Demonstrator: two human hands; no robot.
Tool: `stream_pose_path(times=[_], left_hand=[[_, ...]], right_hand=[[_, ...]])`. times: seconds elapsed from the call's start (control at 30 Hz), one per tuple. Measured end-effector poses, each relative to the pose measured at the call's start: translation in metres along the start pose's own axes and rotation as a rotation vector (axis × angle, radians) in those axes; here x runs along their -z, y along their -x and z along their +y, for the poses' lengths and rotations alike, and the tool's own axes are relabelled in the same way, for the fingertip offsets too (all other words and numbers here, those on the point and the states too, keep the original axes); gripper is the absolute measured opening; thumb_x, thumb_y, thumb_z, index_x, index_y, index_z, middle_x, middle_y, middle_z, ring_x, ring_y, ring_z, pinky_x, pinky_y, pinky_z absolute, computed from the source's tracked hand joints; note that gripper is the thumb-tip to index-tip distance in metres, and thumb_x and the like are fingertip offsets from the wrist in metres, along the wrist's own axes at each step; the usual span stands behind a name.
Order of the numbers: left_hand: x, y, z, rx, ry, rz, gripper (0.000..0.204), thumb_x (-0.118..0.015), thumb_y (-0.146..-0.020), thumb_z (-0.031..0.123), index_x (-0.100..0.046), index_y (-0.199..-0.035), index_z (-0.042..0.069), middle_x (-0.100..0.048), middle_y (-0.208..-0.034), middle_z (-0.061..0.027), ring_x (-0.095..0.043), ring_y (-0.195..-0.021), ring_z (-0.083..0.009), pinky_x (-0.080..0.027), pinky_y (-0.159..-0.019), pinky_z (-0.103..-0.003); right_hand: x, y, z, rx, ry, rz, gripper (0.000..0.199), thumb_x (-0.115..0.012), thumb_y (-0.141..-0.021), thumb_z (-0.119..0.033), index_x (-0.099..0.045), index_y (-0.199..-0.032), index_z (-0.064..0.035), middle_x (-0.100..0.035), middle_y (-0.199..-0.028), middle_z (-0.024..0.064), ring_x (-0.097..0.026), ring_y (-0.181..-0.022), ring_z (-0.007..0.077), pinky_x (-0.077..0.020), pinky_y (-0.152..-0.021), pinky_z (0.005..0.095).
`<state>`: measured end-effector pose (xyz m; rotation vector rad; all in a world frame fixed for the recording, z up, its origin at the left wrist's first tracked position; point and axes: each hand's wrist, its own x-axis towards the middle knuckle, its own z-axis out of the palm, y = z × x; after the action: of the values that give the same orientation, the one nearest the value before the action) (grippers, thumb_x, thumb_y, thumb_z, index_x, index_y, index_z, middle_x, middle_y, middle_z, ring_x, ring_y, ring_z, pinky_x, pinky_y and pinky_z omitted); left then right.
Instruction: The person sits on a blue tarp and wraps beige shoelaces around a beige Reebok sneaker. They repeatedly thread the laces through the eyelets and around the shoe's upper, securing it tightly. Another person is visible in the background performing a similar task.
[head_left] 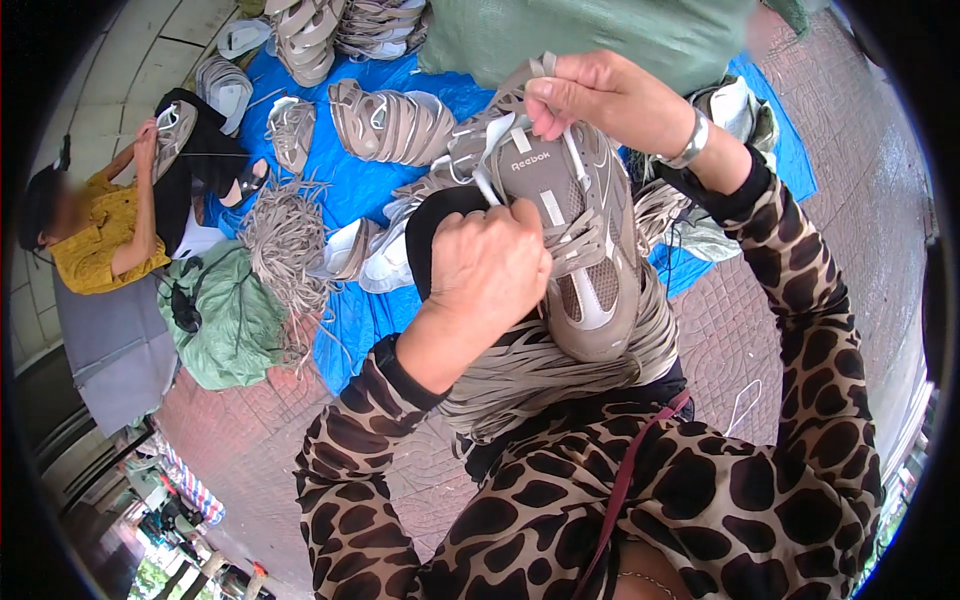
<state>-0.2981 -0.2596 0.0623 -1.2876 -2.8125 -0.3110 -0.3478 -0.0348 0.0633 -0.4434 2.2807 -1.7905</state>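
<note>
A grey-beige sneaker [598, 345] lies over my lap with its toe towards me, its flat lace [577, 243] crossing the lower part of the tongue. My right hand [615, 100] is raised above the shoe's collar, thumb and fingers pinched on a beige shoelace [541, 66]. Against the shoe's left side, my left hand [490, 258] is closed in a fist. What that fist grips is hidden under the fingers. Beneath the shoe, a thick bundle of loose beige laces [550, 380] drapes across my lap.
Stacked shoe uppers [390, 125] and single ones lie on a blue tarp [340, 330]. Behind them bulges a large green sack [590, 40]. On the left, a seated person in yellow [115, 235] holds a shoe, near a lace heap [285, 235] and a green bag [225, 320].
</note>
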Motion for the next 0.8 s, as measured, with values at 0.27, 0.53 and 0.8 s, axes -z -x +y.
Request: stream_pose_path(times=[0.27, 0.53, 0.8], left_hand=[[-0.015, 0.001, 0.001, 0.139, 0.262, 0.117, 0.008, -0.063, -0.073, 0.009, -0.056, -0.077, 0.008, -0.061, -0.059, -0.0097, -0.063, -0.053, -0.0293, -0.049, -0.051, -0.04], [-0.025, -0.006, 0.004, 0.328, 0.761, 0.017, 0.009, -0.067, -0.07, 0.021, -0.067, -0.069, 0.012, -0.068, -0.07, -0.0094, -0.067, -0.065, -0.0308, -0.051, -0.059, -0.043], [-0.005, 0.014, -0.031, -0.033, 0.607, -0.052, 0.014, -0.071, -0.064, 0.024, -0.065, -0.066, 0.012, -0.064, -0.069, -0.0068, -0.065, -0.069, -0.0303, -0.045, -0.057, -0.046]], right_hand=[[-0.001, -0.001, 0.009, 0.008, -0.111, 0.064, 0.033, -0.051, -0.103, -0.028, -0.069, -0.095, -0.0009, -0.069, -0.083, 0.0033, -0.065, -0.076, 0.0095, -0.0528, -0.072, 0.0245], [0.001, 0.001, 0.039, -0.075, -0.154, 0.124, 0.033, -0.046, -0.103, -0.025, -0.064, -0.088, -0.0012, -0.066, -0.081, 0.0046, -0.061, -0.073, 0.0115, -0.049, -0.067, 0.025], [-0.004, 0.002, 0.03, -0.119, -0.319, 0.175, 0.032, -0.05, -0.103, -0.027, -0.06, -0.087, -0.0019, -0.064, -0.077, 0.0061, -0.063, -0.07, 0.0128, -0.0567, -0.066, 0.027]])
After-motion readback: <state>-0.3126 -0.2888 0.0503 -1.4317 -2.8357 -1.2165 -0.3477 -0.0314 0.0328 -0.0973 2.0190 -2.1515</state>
